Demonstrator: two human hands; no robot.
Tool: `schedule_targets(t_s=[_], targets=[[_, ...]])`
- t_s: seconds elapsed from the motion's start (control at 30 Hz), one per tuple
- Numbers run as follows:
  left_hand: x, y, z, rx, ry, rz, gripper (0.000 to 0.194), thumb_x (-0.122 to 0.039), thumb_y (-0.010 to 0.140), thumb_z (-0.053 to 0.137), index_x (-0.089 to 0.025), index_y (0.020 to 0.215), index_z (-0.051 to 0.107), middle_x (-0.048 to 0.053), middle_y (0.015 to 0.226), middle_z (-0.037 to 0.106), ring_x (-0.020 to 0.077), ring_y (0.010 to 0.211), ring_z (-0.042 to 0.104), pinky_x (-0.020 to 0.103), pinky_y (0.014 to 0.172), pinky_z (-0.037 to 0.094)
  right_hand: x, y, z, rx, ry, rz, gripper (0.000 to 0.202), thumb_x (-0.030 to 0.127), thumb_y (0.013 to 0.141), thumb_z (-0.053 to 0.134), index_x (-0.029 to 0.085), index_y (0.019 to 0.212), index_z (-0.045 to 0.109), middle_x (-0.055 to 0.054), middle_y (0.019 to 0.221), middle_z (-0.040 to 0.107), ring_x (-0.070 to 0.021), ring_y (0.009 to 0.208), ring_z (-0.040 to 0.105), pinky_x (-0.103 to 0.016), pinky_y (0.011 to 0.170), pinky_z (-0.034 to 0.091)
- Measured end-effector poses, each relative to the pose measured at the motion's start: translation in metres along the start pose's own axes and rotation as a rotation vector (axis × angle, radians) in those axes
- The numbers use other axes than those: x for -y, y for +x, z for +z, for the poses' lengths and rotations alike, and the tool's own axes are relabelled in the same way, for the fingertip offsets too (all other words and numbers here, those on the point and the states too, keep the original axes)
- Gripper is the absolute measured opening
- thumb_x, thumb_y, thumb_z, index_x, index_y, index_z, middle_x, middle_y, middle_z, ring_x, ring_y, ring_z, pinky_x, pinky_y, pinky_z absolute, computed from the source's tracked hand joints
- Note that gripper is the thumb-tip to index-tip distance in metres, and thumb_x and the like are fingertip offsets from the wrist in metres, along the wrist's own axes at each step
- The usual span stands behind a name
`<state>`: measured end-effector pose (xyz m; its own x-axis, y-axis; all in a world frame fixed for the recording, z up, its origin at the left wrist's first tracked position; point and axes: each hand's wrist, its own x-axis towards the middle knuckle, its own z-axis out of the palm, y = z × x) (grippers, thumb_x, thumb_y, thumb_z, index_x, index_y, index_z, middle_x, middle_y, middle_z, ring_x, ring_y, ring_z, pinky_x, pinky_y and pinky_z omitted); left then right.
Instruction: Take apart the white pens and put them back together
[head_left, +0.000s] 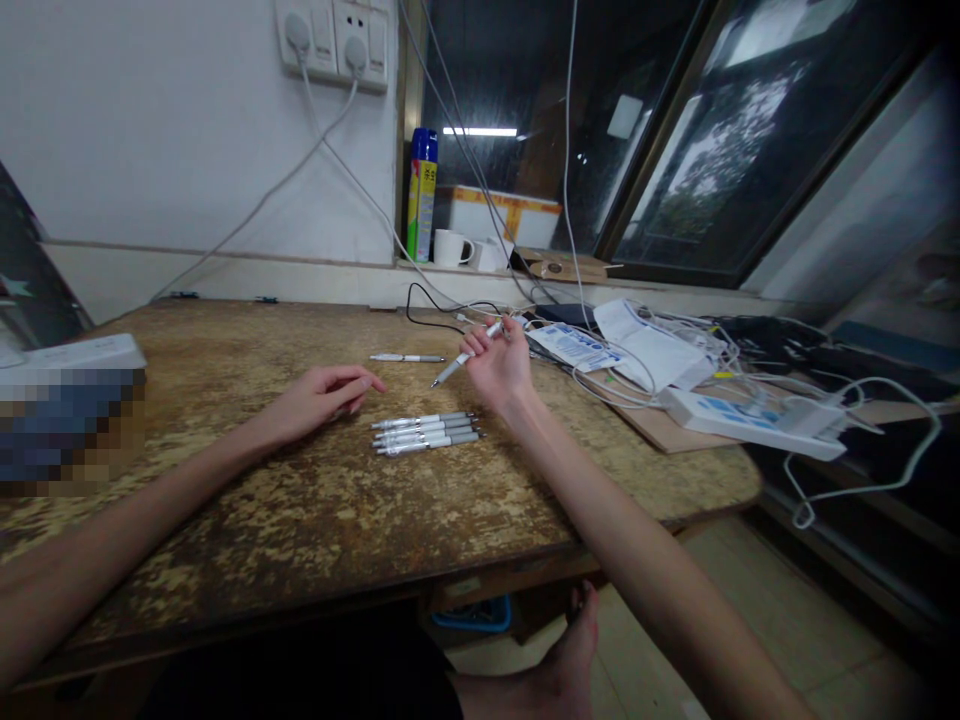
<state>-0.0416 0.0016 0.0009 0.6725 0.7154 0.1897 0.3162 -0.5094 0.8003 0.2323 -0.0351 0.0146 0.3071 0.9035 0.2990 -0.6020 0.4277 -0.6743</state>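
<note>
A white pen with a grey grip is held in my right hand, its tip slanting down to the left above the wooden table. My right fingers curl around the pen's upper part. To the left, my left hand hovers or rests at the tabletop with fingers stretched out and nothing in them. Between and below the hands lies a row of several similar pens, side by side with their tips to the right. Beyond my left fingertips lies a single pen, apart from the row.
At the right, a white power strip, tangled cables and papers cover the table's side. A spray can and a white mug stand on the window sill. A white object sits at the left edge.
</note>
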Motion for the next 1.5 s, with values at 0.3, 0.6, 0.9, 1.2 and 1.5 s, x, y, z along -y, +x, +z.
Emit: schedule_targets(t_s=[0.3,0.6,0.9,1.2,1.5], targets=[[0.002,0.0,-0.001,0.015,0.064,0.022,0.038,-0.051,0.101,0.052,-0.023,0.111,0.076,0.001,0.07,0.054,0.0146,0.059,0.045,0.027,0.055,0.029,0.002,-0.006,0.005,0.041,0.067,0.042,0.025,0.036,0.099,0.037,0.024,0.08,0.048,0.004,0.066,0.022,-0.0165,0.057,0.023,-0.028,0.057,0.036],[0.004,0.0,-0.001,0.022,0.096,0.048,0.039,-0.051,0.1,0.052,-0.023,0.11,0.076,0.0,0.069,0.056,0.0148,0.059,0.046,0.026,0.056,0.032,0.002,-0.005,0.004,0.107,-0.002,-0.005,0.025,0.043,0.098,0.045,0.025,0.082,0.051,0.005,0.066,0.021,-0.0158,0.056,0.025,-0.027,0.056,0.039],[0.01,0.002,-0.002,0.035,0.104,0.053,0.038,-0.051,0.099,0.053,-0.023,0.111,0.076,0.002,0.07,0.058,0.0161,0.061,0.048,0.026,0.058,0.033,0.003,-0.007,0.007,0.093,0.039,0.033,0.025,0.04,0.098,0.041,0.024,0.084,0.054,0.005,0.066,0.022,-0.0165,0.056,0.025,-0.028,0.057,0.039],[0.007,0.001,-0.001,0.037,0.107,0.056,0.04,-0.053,0.099,0.053,-0.023,0.11,0.077,0.002,0.07,0.058,0.0172,0.064,0.051,0.026,0.06,0.035,0.006,-0.009,0.01,0.092,-0.018,0.013,0.028,0.045,0.099,0.041,0.025,0.081,0.051,0.005,0.066,0.02,-0.0171,0.057,0.024,-0.028,0.058,0.04],[0.008,0.001,-0.001,0.041,0.106,0.056,0.039,-0.052,0.099,0.053,-0.023,0.111,0.077,0.001,0.071,0.058,0.016,0.063,0.05,0.026,0.059,0.034,0.005,-0.009,0.008,0.126,0.015,0.026,0.027,0.042,0.099,0.039,0.025,0.081,0.05,0.005,0.066,0.02,-0.0169,0.057,0.023,-0.027,0.057,0.039]])
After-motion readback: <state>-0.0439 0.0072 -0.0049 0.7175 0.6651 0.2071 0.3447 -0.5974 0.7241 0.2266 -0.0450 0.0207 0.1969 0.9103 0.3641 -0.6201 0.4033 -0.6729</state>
